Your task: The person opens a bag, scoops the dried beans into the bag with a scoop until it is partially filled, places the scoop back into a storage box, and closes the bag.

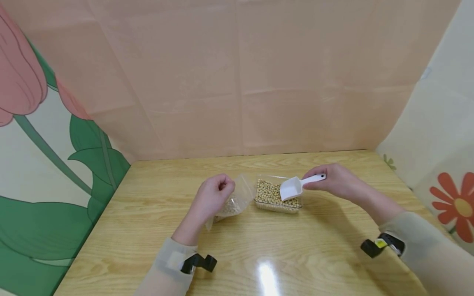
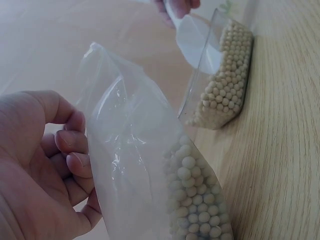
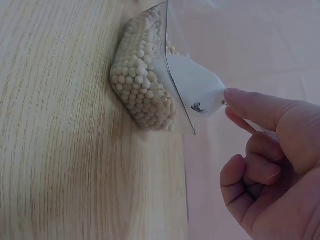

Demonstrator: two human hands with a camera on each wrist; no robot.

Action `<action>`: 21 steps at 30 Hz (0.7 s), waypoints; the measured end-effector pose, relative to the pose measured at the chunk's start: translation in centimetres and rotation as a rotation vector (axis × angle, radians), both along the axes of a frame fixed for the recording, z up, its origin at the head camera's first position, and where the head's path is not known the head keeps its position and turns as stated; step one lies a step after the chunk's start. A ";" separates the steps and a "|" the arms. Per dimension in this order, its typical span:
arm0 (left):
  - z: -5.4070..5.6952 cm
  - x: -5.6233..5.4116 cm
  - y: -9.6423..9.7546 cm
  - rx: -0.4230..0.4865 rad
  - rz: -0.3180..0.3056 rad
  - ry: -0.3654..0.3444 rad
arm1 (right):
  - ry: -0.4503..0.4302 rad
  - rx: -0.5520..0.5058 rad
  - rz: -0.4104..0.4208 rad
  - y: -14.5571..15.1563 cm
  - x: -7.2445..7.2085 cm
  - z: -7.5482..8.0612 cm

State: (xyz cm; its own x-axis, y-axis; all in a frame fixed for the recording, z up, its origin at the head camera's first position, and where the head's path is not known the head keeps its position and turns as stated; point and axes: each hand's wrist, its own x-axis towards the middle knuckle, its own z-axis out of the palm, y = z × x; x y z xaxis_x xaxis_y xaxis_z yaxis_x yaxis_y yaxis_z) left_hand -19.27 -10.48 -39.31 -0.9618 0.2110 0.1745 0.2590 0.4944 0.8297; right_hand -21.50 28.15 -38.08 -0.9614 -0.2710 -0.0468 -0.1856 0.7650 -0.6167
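My left hand (image 1: 213, 195) pinches the rim of a clear zip bag (image 2: 127, 145), its fingers curled at the bag's edge. Pale round beans (image 2: 197, 205) fill the lower part of this bag, which stands on the table left of a clear plastic box. That box (image 1: 277, 208) holds more of the same beans (image 1: 267, 191). Between thumb and fingers, my right hand (image 1: 335, 181) grips the handle of a white scoop (image 1: 291, 189). The scoop's blade dips over the box's right side and rests against the beans. In the right wrist view its blade (image 3: 192, 82) shows partly through the box wall.
A wood-grain table (image 1: 303, 255) carries everything. Behind it hangs a pink cloth (image 1: 237, 82). Flower-patterned sheets stand on the left (image 1: 37, 164) and right (image 1: 426, 144). Both forearms wear straps with small black devices.
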 end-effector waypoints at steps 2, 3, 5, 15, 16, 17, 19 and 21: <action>0.0 0.0 0.0 0.002 -0.002 -0.003 | -0.010 0.002 0.000 -0.1 -0.1 -0.1; 0.0 0.0 0.0 0.003 -0.001 -0.005 | -0.016 0.002 0.001 -0.3 -0.2 -0.2; 0.1 0.1 0.1 0.005 -0.001 -0.007 | -0.022 0.000 0.000 -0.5 -0.3 -0.5; 0.1 0.0 0.1 0.005 0.000 -0.012 | -0.089 -0.121 -0.033 -1.8 -0.2 -2.9; 0.1 0.0 0.1 0.006 0.000 -0.013 | -0.096 -0.143 -0.041 -1.9 -0.2 -3.2; 0.1 0.0 0.1 0.007 -0.001 -0.014 | -0.097 -0.159 -0.047 -2.1 -0.2 -3.4; 0.0 0.0 0.1 0.006 -0.002 -0.013 | -0.108 -0.188 -0.057 -2.3 -0.1 -3.9; 0.0 0.0 0.1 0.004 -0.004 -0.012 | -0.122 -0.211 -0.072 -2.4 0.0 -4.3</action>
